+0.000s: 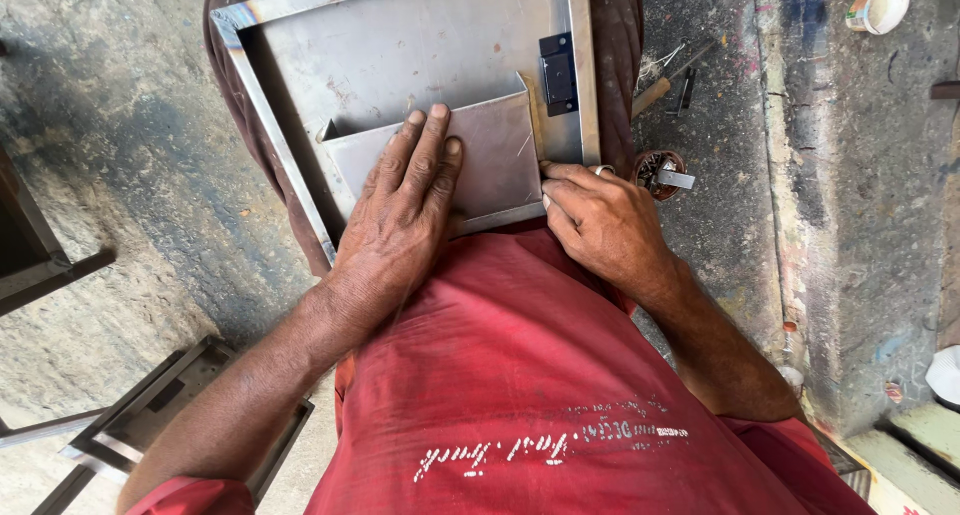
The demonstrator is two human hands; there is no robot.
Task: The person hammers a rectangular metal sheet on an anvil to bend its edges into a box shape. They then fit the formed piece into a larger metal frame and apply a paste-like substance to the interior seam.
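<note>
Two hands on a steel tray (400, 45), left hand (400, 210) flat on its pocket (495, 165), right hand (600, 220) pinching pocket's edge

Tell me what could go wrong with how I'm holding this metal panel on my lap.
Your left hand presses flat on the folded sheet pocket, with fingertips by its raw upper edge, which might cut if the hand slides. Your right hand pinches the pocket's side edge, another likely cutting spot. The metal panel rests only on your legs, so it could tip or slip toward the concrete floor.
</note>
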